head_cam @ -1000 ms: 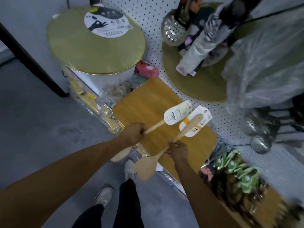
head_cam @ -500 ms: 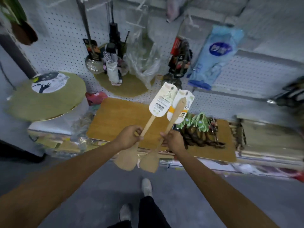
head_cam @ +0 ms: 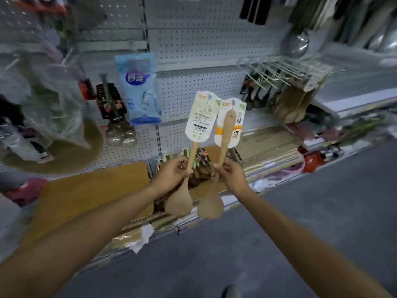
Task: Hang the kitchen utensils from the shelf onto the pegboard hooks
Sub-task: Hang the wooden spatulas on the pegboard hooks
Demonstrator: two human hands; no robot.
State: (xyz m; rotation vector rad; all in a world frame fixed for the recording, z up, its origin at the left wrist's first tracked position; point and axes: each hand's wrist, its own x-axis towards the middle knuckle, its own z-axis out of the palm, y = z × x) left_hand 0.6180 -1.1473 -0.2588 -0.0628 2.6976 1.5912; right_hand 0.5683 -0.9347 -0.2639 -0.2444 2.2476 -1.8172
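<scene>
My left hand (head_cam: 171, 175) grips the handle of a wooden spatula (head_cam: 179, 202) whose blade points down and whose white label card (head_cam: 201, 117) points up. Just to its right, my right hand (head_cam: 231, 174) grips a second wooden spatula (head_cam: 210, 206), held the same way, with an orange-and-white card (head_cam: 234, 125) behind its handle. Both are raised in front of the white pegboard (head_cam: 182, 91). A row of metal hooks (head_cam: 279, 69) juts out at the upper right, with wooden spatulas (head_cam: 290, 104) and dark ladles hanging below.
A blue packet (head_cam: 139, 89), a clear plastic bag (head_cam: 49, 97) and a black packaged tool hang at the left. Wooden boards (head_cam: 90, 192) lie on the low shelf under my arms. A steel ladle (head_cam: 297, 44) hangs at the upper right. Grey floor lies at the right.
The view has swung up and to the right along the shelf. Both hands have lifted the spatulas higher, and the hooks with hanging spatulas have come into view.
</scene>
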